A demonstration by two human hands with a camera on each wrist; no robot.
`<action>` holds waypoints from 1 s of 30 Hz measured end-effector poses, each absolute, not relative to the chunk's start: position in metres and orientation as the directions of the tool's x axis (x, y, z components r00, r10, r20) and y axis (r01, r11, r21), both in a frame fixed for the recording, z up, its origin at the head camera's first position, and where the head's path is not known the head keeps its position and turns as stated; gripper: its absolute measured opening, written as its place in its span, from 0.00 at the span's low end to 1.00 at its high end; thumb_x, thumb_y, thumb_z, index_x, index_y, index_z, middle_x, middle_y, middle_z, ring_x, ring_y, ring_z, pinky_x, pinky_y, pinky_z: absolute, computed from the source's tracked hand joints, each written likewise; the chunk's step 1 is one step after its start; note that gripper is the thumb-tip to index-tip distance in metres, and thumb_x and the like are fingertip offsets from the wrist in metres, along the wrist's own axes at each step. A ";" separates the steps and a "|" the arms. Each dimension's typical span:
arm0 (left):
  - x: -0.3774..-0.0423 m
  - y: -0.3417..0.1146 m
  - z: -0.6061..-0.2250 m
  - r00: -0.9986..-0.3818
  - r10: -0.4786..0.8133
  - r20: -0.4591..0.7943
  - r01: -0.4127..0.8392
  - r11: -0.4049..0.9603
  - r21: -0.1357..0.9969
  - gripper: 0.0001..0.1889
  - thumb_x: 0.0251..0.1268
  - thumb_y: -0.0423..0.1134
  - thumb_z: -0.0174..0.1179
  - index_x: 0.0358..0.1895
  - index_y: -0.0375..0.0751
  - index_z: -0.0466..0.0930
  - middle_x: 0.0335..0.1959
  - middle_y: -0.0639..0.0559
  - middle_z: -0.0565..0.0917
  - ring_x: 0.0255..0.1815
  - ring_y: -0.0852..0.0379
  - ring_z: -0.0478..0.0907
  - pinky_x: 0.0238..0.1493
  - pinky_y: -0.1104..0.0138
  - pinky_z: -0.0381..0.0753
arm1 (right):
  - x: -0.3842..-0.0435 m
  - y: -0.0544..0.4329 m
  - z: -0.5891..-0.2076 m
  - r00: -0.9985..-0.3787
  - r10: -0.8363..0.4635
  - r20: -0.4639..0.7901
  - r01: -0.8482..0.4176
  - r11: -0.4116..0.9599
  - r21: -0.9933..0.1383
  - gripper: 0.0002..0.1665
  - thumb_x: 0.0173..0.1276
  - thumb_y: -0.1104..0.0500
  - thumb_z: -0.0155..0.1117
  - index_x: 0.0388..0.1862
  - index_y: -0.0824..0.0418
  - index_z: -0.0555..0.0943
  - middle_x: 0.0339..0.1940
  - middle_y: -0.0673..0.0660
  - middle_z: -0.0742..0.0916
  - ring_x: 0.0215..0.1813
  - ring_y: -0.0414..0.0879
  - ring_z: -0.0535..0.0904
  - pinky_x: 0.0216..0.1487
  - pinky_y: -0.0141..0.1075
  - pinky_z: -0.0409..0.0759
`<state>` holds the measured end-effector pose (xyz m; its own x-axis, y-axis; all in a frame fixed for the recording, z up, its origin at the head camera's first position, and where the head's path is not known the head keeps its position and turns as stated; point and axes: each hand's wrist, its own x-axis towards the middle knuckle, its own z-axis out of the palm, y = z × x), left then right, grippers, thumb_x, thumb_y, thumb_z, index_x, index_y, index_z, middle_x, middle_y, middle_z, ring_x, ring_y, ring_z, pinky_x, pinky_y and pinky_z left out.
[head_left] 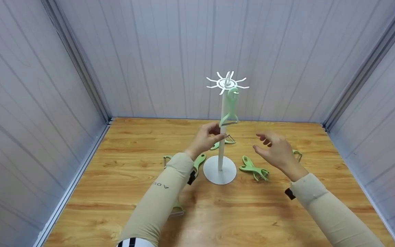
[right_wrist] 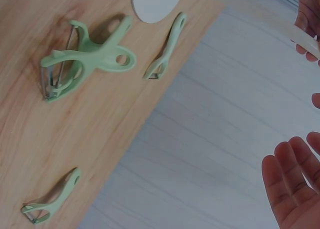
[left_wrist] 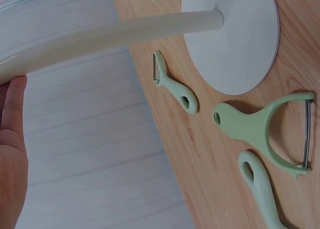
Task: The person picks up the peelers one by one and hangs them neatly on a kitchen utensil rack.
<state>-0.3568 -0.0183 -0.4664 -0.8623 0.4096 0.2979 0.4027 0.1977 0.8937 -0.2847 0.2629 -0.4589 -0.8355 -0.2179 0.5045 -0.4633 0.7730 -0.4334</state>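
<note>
My left hand [head_left: 205, 140] grips the pole [head_left: 221, 151] of a white rotating-style stand with curved hooks [head_left: 227, 82] round its top, thumb in front and fingers behind. One light green peeler [head_left: 231, 103] hangs from a hook, blade end down, just above that hand. To the right of the pole my right hand [head_left: 274, 150] is raised in the air, fingers loosely bent and holding nothing. Below it two green peelers [right_wrist: 95, 56] lie crossed, one over the other. The stand's round base [head_left: 219, 175] rests on the wooden table.
Several more green peelers lie around the base: one behind the pole [left_wrist: 175, 86], others to the left [left_wrist: 250, 124], partly hidden by my left arm. Another peeler [head_left: 297, 155] lies beyond my right wrist. Pale panels [head_left: 183, 58] wall the table at the back and sides.
</note>
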 end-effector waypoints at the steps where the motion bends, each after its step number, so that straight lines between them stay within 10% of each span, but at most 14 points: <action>1: -0.357 -0.018 -0.466 -0.863 0.410 0.296 0.401 0.198 0.895 0.10 0.75 0.33 0.69 0.54 0.32 0.87 0.45 0.40 0.90 0.44 0.59 0.84 0.50 0.64 0.87 | -0.284 0.263 -0.460 -0.837 -0.221 0.501 -0.463 0.775 -0.431 0.22 0.67 0.63 0.80 0.58 0.67 0.88 0.45 0.65 0.91 0.42 0.59 0.88 0.44 0.56 0.90; 30: -0.356 -0.019 -0.466 -0.868 0.406 0.286 0.391 0.203 0.898 0.09 0.75 0.33 0.69 0.51 0.32 0.86 0.43 0.43 0.88 0.44 0.59 0.83 0.48 0.66 0.84 | -0.283 0.283 -0.501 -0.931 -0.295 0.213 -0.361 0.827 -0.430 0.26 0.70 0.55 0.78 0.63 0.63 0.86 0.56 0.64 0.89 0.56 0.64 0.86 0.51 0.62 0.87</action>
<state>-0.3562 -0.0189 -0.4657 -0.8680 0.4062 0.2857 0.3906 0.2031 0.8979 -0.2831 0.2832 -0.5012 -0.9313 -0.2953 0.2133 -0.3610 0.8273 -0.4304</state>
